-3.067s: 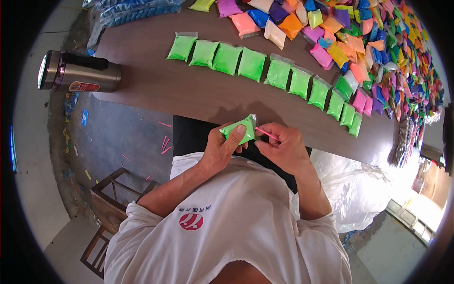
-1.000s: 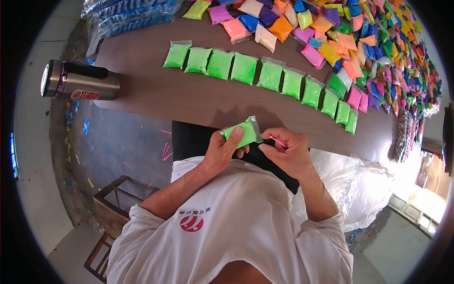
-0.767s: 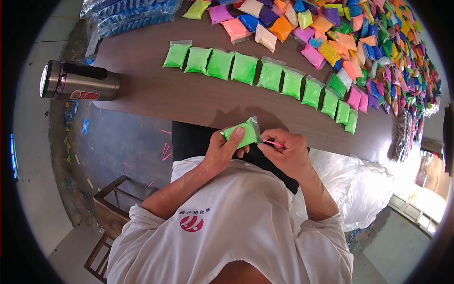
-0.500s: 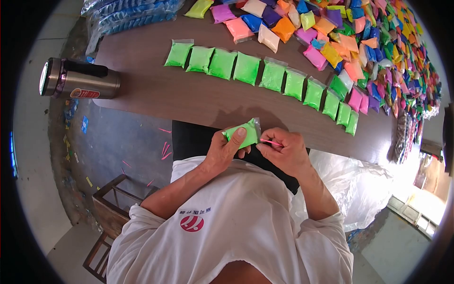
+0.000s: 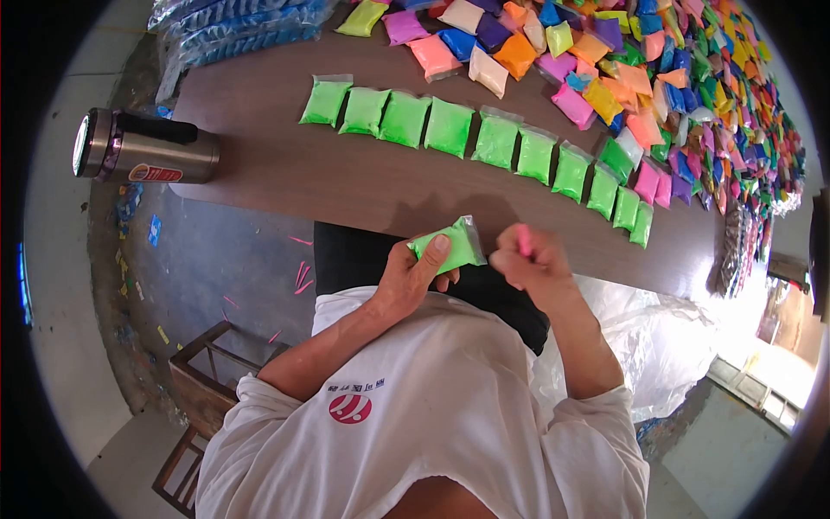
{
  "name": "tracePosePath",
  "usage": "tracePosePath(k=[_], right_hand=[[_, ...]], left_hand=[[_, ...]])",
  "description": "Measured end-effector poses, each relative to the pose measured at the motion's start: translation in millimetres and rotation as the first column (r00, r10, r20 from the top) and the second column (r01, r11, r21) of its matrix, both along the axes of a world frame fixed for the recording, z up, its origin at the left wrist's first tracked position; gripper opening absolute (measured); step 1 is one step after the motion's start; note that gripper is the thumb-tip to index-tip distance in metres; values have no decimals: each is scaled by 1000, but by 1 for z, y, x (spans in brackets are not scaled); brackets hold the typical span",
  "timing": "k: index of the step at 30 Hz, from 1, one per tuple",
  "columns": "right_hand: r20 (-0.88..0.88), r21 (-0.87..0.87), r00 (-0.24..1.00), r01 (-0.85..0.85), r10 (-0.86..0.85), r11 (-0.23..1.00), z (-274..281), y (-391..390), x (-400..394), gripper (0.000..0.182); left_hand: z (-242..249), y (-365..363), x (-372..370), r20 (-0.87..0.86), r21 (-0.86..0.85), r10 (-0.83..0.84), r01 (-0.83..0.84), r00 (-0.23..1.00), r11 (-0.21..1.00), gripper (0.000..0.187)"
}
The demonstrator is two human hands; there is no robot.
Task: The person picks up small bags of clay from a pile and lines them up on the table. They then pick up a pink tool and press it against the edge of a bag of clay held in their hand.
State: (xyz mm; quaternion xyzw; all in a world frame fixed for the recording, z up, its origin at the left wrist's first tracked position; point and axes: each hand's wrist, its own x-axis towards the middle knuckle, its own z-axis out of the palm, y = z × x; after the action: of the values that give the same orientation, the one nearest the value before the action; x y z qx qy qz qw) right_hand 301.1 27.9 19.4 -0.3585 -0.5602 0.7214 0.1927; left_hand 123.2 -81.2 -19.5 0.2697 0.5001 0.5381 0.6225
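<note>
My left hand [image 5: 413, 275] is closed around a small clear bag of bright green soft material [image 5: 452, 246], thumb on top, its clear end pointing right. Just right of that end is my right hand [image 5: 538, 259], blurred by motion and apart from the bag. Its fingers are curled on a thin pink strip [image 5: 524, 240], part of which shows. Beyond both hands, several similar green bags [image 5: 449, 127] lie in a curved row on the brown table [image 5: 277, 164].
A steel thermos [image 5: 147, 147] lies on its side at the table's left end. Blue plastic packs [image 5: 242, 30] are stacked at the back left. A large heap of colourful bags [image 5: 683, 82] covers the right side. Pink strips [image 5: 302, 275] litter the floor near a wooden chair [image 5: 203, 368].
My right hand has moved to the right, away from the bag's clear end, with the pink strip turned more upright. My left hand and the green bag have barely moved.
</note>
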Motion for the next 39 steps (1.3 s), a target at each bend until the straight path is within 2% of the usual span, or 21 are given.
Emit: tracePosePath(k=[1,2,5,6,8,11,14,17,20,21,22,23,24,26,29,32,35,37,38,39], right_hand=[[-74,-192,992,91,-107,977,1,1,4,18],[-141,-285,975,125,-171,950,1,6,11,22],[122,79,971,196,-204,978,5,13,19,24],[181,246,959,170,-218,954,3,15,19,24],[289,548,918,75,-272,833,0,18,17,25],[499,690,788,-110,-361,715,16,18,3,24],[450,859,774,-239,-446,453,5,19,-4,20],[255,964,810,-172,-528,201,11,20,-9,19],[233,968,823,-147,-517,203,20,7,-3,21],[332,870,836,-92,-436,485,25,-4,-4,22],[399,691,852,-38,-338,722,30,-17,-8,24],[329,723,887,-16,-324,690,20,-26,-10,27],[437,624,875,-128,-208,771,24,-34,-11,29],[297,377,950,-29,-91,926,4,-51,-11,26],[34,256,966,240,-257,936,-6,-60,-13,20],[-69,-15,957,281,-282,960,4,-53,-4,12],[-164,-262,935,267,-315,928,16,-45,15,10],[-137,-234,915,342,-379,910,24,-45,22,11],[-131,-196,907,371,-399,908,25,-46,25,13],[-125,-163,900,397,-418,903,25,-48,28,16]], left_hand=[[0,-1,-1,-4,-6,3,-3,1000,1000,55],[0,-1,-2,-17,-1,0,0,1000,1000,57],[0,-1,-1,-39,6,-17,17,999,1000,61],[1,0,-1,-42,2,-17,17,999,1000,61],[2,1,0,-48,-9,-16,15,999,1000,61],[-1,0,1,-44,-24,-3,2,999,1000,59],[0,-2,1,-27,-33,9,-10,1000,999,56],[2,-3,0,-38,-21,3,-4,999,1000,54],[-3,-4,0,-28,-2,-10,10,1000,1000,49],[-5,-4,1,-16,-5,-12,12,1000,1000,48],[-5,-3,2,1,-5,-21,21,1000,1000,46],[-5,-4,3,-8,4,-27,27,1000,1000,45],[-6,-7,4,-6,21,-42,42,999,999,44],[-4,-4,12,-20,36,-55,56,998,998,44],[10,3,14,-63,74,-119,123,991,990,47],[12,8,18,-21,123,-259,260,966,958,53],[24,16,27,-7,139,-375,373,927,917,60],[25,22,36,-12,152,-417,414,909,897,64],[24,24,41,44,140,-424,415,904,899,54],[24,27,47,64,141,-436,424,898,894,52]])
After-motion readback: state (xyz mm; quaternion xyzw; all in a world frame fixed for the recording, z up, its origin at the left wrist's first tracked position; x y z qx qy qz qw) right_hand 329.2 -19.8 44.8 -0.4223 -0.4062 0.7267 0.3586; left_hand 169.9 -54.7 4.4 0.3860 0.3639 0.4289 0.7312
